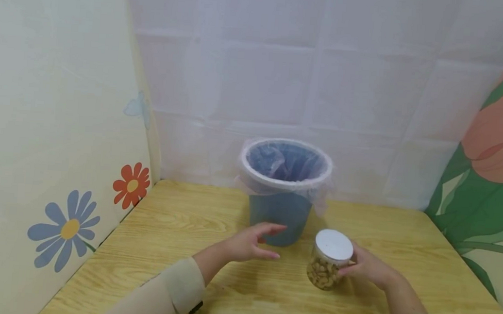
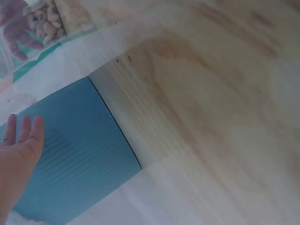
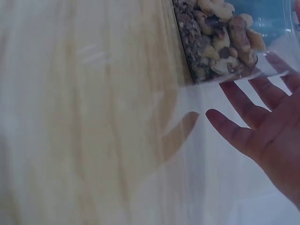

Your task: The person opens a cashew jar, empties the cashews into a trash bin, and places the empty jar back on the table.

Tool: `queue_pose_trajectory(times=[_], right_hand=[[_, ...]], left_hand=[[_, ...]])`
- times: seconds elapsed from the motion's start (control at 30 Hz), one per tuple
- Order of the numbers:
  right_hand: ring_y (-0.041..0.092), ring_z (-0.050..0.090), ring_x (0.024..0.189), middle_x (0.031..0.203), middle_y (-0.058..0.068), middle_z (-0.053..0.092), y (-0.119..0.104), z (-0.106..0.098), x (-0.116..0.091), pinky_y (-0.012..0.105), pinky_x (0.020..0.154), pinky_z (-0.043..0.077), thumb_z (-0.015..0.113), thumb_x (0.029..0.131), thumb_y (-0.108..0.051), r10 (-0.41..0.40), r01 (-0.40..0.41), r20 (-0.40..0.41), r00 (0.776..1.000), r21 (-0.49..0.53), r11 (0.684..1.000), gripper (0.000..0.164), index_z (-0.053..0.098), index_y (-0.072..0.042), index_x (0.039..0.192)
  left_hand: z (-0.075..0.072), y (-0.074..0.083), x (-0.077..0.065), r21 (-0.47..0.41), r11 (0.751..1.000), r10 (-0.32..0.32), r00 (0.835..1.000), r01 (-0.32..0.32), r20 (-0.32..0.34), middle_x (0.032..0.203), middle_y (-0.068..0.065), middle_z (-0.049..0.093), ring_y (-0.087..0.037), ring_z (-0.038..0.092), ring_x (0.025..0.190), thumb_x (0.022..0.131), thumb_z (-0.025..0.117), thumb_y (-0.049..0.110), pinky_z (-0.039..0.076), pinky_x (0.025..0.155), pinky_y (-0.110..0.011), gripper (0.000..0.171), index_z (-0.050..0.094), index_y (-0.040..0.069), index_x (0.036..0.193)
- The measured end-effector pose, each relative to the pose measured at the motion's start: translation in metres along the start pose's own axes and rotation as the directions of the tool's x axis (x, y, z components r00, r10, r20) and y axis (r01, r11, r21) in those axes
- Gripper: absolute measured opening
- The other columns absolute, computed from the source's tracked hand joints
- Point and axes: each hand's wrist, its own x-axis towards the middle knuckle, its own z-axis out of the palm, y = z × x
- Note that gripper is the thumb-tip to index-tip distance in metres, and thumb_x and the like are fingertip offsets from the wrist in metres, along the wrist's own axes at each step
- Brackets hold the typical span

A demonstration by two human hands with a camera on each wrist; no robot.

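A clear jar of cashew nuts (image 1: 324, 271) with a white lid (image 1: 334, 244) is upright at the right of the bin. My right hand (image 1: 370, 268) holds it from its right side, thumb on the near side and fingers behind. In the right wrist view, the fingers of the right hand (image 3: 272, 126) reach along the jar (image 3: 225, 42). My left hand (image 1: 252, 242) holds nothing; its thumb and fingers are spread apart, in front of the blue bin (image 1: 278, 215). The left wrist view has the left hand (image 2: 18, 154) against the bin's blue wall (image 2: 84, 140).
A thin clear bag (image 1: 319, 196) lines the bin and folds over its white rim (image 1: 250, 169). The wood-grain table (image 1: 186, 211) meets a white cloth backdrop (image 1: 257, 79). Flower-printed sheets (image 1: 79, 116) stand at the left and right sides.
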Motion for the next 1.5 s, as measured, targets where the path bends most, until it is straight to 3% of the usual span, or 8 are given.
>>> queue_pose_trajectory(times=[0.37, 0.77, 1.07, 1.3, 1.5], right_hand=[[0.053, 0.021, 0.125, 0.138, 0.036, 0.022, 0.006, 0.004, 0.005, 0.067, 0.098, 0.016, 0.072, 0.075, -0.008, 0.036, -0.036, -0.002, 0.999, 0.040, 0.999, 0.092, 0.010, 0.010, 0.140], [0.045, 0.036, 0.119, 0.130, 0.032, 0.037, 0.006, 0.011, 0.013, 0.062, 0.098, 0.025, 0.073, 0.072, -0.006, -0.058, 0.058, -0.030, 0.998, -0.015, 0.998, 0.085, 0.021, 0.012, 0.136], [0.017, 0.046, 0.113, 0.126, 0.031, 0.042, 0.004, 0.017, 0.020, 0.047, 0.097, 0.035, 0.069, 0.074, -0.004, -0.113, 0.113, 0.016, 0.993, 0.016, 0.994, 0.078, 0.023, 0.013, 0.134], [0.005, 0.050, 0.108, 0.123, 0.034, 0.043, -0.005, 0.024, 0.023, 0.022, 0.092, 0.039, 0.070, 0.072, -0.001, -0.200, 0.197, 0.050, 0.979, 0.044, 0.979, 0.077, 0.023, 0.017, 0.131], [0.000, 0.047, 0.111, 0.125, 0.031, 0.043, -0.017, 0.027, 0.028, 0.020, 0.093, 0.038, 0.071, 0.073, -0.003, -0.227, 0.226, 0.053, 0.973, 0.010, 0.974, 0.076, 0.027, 0.015, 0.131]], left_hand=[[0.004, -0.003, 0.002, -0.009, 1.000, 0.005, 1.000, -0.005, 0.027, 0.137, -0.004, 0.043, -0.027, 0.042, 0.123, 0.081, 0.069, 0.024, 0.039, 0.096, -0.047, 0.065, 0.039, 0.014, 0.138], [0.010, 0.001, 0.005, -0.011, 1.000, -0.025, 0.998, 0.026, 0.051, 0.138, 0.001, 0.042, -0.018, 0.041, 0.123, 0.082, 0.069, 0.025, 0.039, 0.097, -0.045, 0.065, 0.038, 0.020, 0.138], [0.014, 0.005, 0.008, -0.003, 0.999, -0.050, 0.996, 0.050, 0.080, 0.139, -0.001, 0.040, -0.017, 0.040, 0.124, 0.082, 0.069, 0.027, 0.040, 0.097, -0.040, 0.067, 0.036, 0.018, 0.139], [0.017, 0.006, 0.009, -0.007, 0.999, -0.047, 0.996, 0.048, 0.081, 0.140, 0.000, 0.039, -0.019, 0.040, 0.124, 0.080, 0.070, 0.026, 0.042, 0.094, -0.035, 0.070, 0.034, 0.018, 0.140], [0.018, 0.006, 0.010, -0.042, 0.999, -0.019, 0.997, 0.022, 0.068, 0.140, 0.000, 0.039, -0.022, 0.041, 0.124, 0.080, 0.070, 0.027, 0.042, 0.092, -0.034, 0.072, 0.033, 0.017, 0.141]])
